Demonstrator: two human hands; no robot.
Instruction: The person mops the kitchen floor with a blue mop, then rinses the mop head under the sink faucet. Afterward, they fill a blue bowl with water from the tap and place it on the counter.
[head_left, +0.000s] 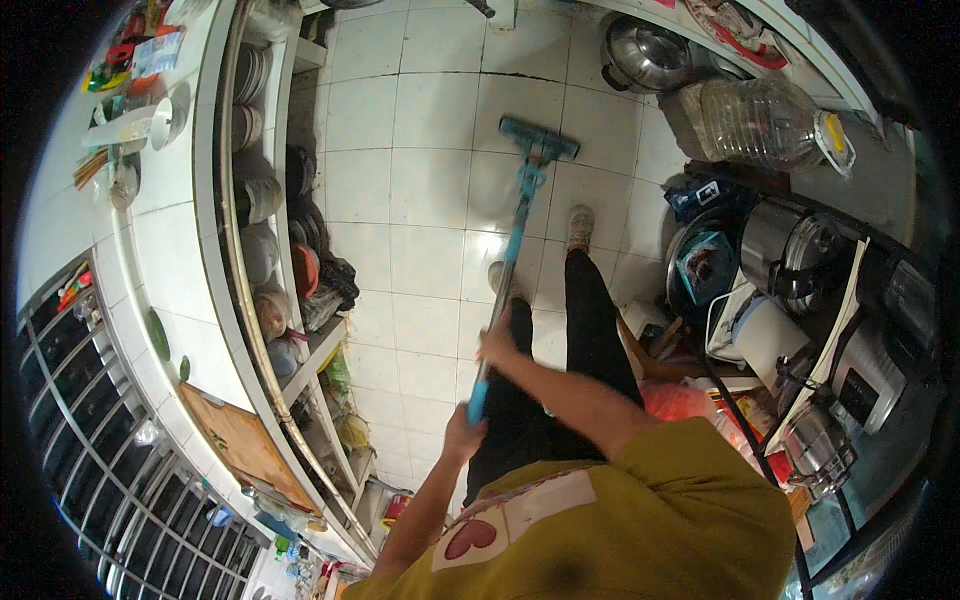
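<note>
A mop (513, 247) with a metal pole, blue sleeves and a flat blue-green head runs from my body out over the white tiled floor (431, 187). My left hand (464, 433) is closed around the blue grip at the pole's near end. Farther up, my right hand (498, 343) wraps the metal part of the pole. The mop head lies on the tiles beyond my feet, tilted a little across the tile lines. Both shoes stand close to the pole, and one is partly hidden behind it.
Along the left, open shelves hold stacked plates (253, 73), bowls and bags under a tiled counter (169, 161). At the right stand a metal pot (648, 52), a large clear plastic jug (757, 124), a steel cooker (787, 251) and a black metal rack's bars.
</note>
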